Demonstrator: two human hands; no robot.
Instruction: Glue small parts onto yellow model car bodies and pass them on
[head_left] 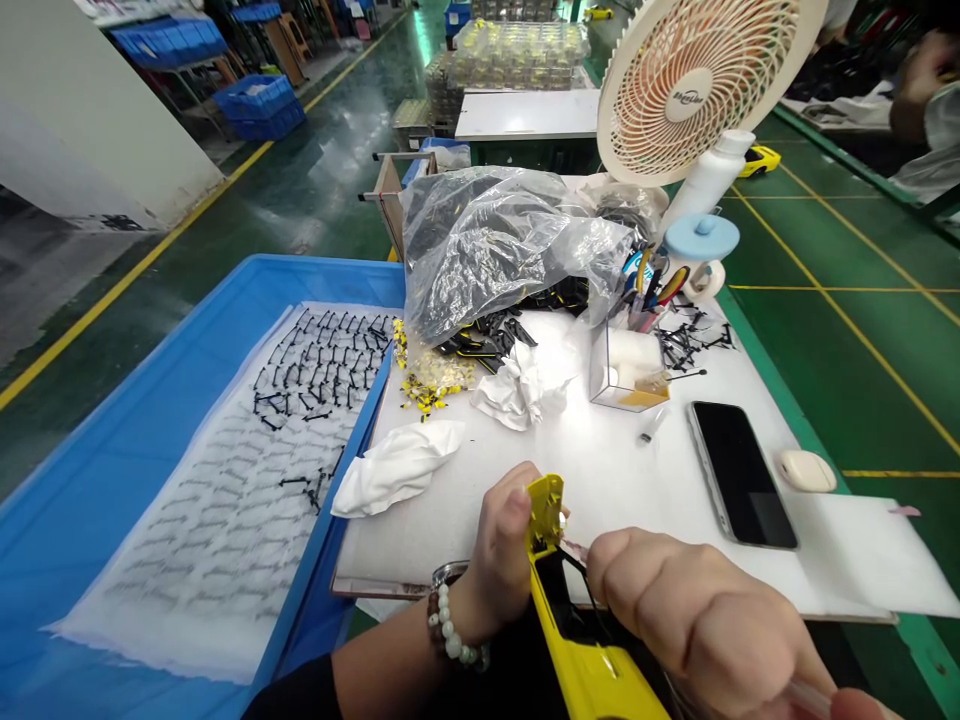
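Note:
My left hand, with a beaded bracelet on its wrist, grips a yellow toy car body near the bottom of the view. A raised yellow panel stands at the car's far end beside my thumb. Dark openings show in the body below that panel. My right hand is closed round a thin translucent tool, mostly hidden by the fingers. The tool's narrow pinkish tip points at the car near the base of the panel; whether it touches cannot be made out.
Left, a blue tray holds rows of small black parts on white sheeting. A plastic bag, crumpled tissue and small yellow parts lie ahead. Right are a clear box, a phone and a fan.

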